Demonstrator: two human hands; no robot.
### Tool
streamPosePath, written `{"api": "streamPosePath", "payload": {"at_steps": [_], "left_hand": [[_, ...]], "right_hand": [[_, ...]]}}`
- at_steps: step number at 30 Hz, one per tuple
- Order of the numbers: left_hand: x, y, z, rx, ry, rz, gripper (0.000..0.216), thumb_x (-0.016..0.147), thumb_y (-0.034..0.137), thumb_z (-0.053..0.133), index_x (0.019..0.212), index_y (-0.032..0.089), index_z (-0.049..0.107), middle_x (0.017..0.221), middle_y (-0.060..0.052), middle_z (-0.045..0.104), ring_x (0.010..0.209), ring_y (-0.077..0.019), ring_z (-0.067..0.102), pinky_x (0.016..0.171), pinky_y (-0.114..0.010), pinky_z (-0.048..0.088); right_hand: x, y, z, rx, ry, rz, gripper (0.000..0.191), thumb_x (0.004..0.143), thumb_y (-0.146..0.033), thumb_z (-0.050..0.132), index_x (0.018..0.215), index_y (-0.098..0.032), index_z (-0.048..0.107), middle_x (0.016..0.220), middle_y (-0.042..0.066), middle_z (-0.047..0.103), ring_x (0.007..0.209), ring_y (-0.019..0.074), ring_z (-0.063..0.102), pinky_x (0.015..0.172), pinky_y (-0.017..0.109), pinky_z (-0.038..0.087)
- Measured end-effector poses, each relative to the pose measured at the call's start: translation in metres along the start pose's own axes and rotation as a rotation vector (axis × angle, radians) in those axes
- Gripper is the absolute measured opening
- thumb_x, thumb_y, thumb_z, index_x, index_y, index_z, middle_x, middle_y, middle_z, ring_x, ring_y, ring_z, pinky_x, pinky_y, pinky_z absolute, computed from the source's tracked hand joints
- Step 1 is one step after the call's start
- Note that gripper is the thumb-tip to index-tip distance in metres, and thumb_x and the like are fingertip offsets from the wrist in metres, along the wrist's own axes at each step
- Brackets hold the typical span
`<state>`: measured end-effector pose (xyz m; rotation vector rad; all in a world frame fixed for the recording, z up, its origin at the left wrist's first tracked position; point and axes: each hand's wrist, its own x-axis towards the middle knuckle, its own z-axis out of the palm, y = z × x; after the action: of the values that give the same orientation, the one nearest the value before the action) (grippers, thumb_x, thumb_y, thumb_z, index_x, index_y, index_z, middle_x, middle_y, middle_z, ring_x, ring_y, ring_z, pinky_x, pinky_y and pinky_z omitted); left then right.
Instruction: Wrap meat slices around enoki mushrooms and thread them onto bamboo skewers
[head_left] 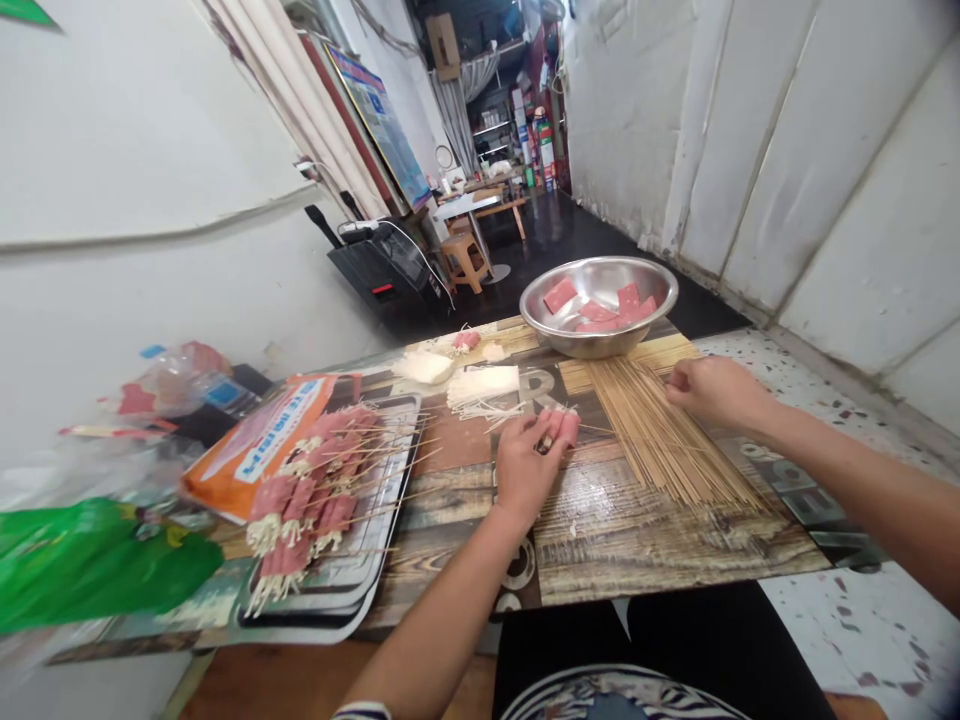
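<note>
My left hand [529, 465] is closed round pink meat rolls [564, 426] with pale enoki ends poking out; a thin stick juts from their right side. Over the upper right of a fanned heap of bamboo skewers [667, 435], my right hand [709, 392] has its fingers pinched together; whatever is in them is too small to make out. Just beyond my left hand lie a trimmed bunch of enoki [486, 385] and another pale bunch [425, 367]. To the left, a metal tray [390, 500] carries several finished enoki-and-meat skewers [307, 490].
A steel bowl [598, 345] with pink meat slices [598, 312] stands at the table's far right. An orange package [262, 440] leans by the tray, with a green plastic bag [97, 560] at far left. A small roll [466, 341] lies near the far edge.
</note>
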<state>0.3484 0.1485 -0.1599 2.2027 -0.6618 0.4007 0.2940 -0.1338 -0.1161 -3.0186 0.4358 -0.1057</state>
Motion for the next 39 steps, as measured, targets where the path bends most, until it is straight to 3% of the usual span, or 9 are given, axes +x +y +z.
{"api": "streamPosePath", "payload": {"at_steps": [3,6,11,16,19,24,31,39], "left_hand": [[0.004,0.001,-0.006,-0.050,-0.049,-0.076,0.024,0.082,0.028,0.067,0.104,0.020,0.074,0.101,-0.007,0.070,0.094,-0.0195,0.064,0.089,-0.036,0.051],[0.012,0.001,-0.013,-0.123,-0.100,-0.143,0.019,0.082,0.030,0.067,0.095,0.020,0.076,0.092,-0.004,0.073,0.086,-0.0172,0.065,0.082,-0.031,0.052],[0.019,-0.001,-0.014,-0.134,-0.151,-0.230,0.016,0.080,0.030,0.068,0.086,0.018,0.077,0.083,-0.002,0.075,0.077,-0.0155,0.065,0.072,-0.026,0.050],[0.017,-0.004,-0.011,0.050,-0.193,-0.126,0.021,0.084,0.032,0.062,0.094,0.019,0.075,0.086,-0.002,0.075,0.076,-0.0156,0.064,0.072,-0.027,0.048],[0.022,-0.001,-0.012,0.138,-0.238,-0.084,0.019,0.083,0.022,0.061,0.095,0.017,0.074,0.091,-0.005,0.074,0.080,-0.0178,0.065,0.074,-0.029,0.049],[0.041,0.001,-0.016,0.219,-0.287,0.019,0.015,0.078,0.008,0.061,0.078,0.016,0.074,0.085,-0.007,0.071,0.085,-0.0205,0.065,0.079,-0.030,0.051],[0.033,-0.028,-0.014,0.063,-0.238,0.125,0.020,0.083,0.018,0.066,0.101,0.024,0.074,0.113,-0.006,0.067,0.102,-0.0199,0.064,0.093,-0.034,0.052],[0.018,-0.019,-0.014,0.014,-0.199,0.203,0.028,0.085,0.016,0.062,0.111,0.024,0.070,0.112,-0.005,0.069,0.102,-0.0182,0.065,0.094,-0.033,0.052]], "right_hand": [[-0.021,-0.009,-0.007,0.151,0.026,-0.047,0.016,0.081,-0.021,0.050,0.084,-0.018,0.065,0.078,0.004,0.067,0.069,0.0158,0.058,0.064,0.026,0.037],[-0.045,-0.030,-0.015,0.265,0.048,-0.137,0.024,0.084,-0.014,0.043,0.094,-0.018,0.065,0.091,0.004,0.066,0.075,0.0150,0.060,0.068,0.025,0.040],[-0.055,-0.079,-0.024,0.038,-0.067,-0.321,0.023,0.088,-0.017,0.045,0.093,-0.014,0.067,0.100,0.010,0.061,0.075,0.0170,0.060,0.062,0.027,0.039],[-0.035,-0.105,-0.009,-0.099,-0.144,-0.374,0.026,0.090,-0.014,0.042,0.093,-0.011,0.068,0.097,0.014,0.064,0.080,0.0219,0.064,0.060,0.028,0.038],[-0.026,-0.110,0.002,-0.076,-0.149,-0.387,0.028,0.089,-0.011,0.041,0.095,-0.011,0.068,0.094,0.015,0.067,0.083,0.0231,0.066,0.061,0.028,0.039],[-0.023,-0.114,0.013,0.007,-0.212,-0.346,0.026,0.087,-0.015,0.045,0.090,-0.011,0.071,0.087,0.016,0.071,0.082,0.0228,0.066,0.064,0.026,0.040],[-0.021,-0.111,0.021,0.127,-0.186,-0.326,0.033,0.091,-0.022,0.039,0.084,-0.015,0.070,0.086,0.012,0.071,0.082,0.0213,0.065,0.066,0.027,0.038],[-0.053,-0.101,0.000,-0.026,-0.091,-0.235,0.032,0.095,-0.036,0.036,0.116,-0.018,0.053,0.111,0.015,0.056,0.070,0.0210,0.062,0.053,0.028,0.035]]}}
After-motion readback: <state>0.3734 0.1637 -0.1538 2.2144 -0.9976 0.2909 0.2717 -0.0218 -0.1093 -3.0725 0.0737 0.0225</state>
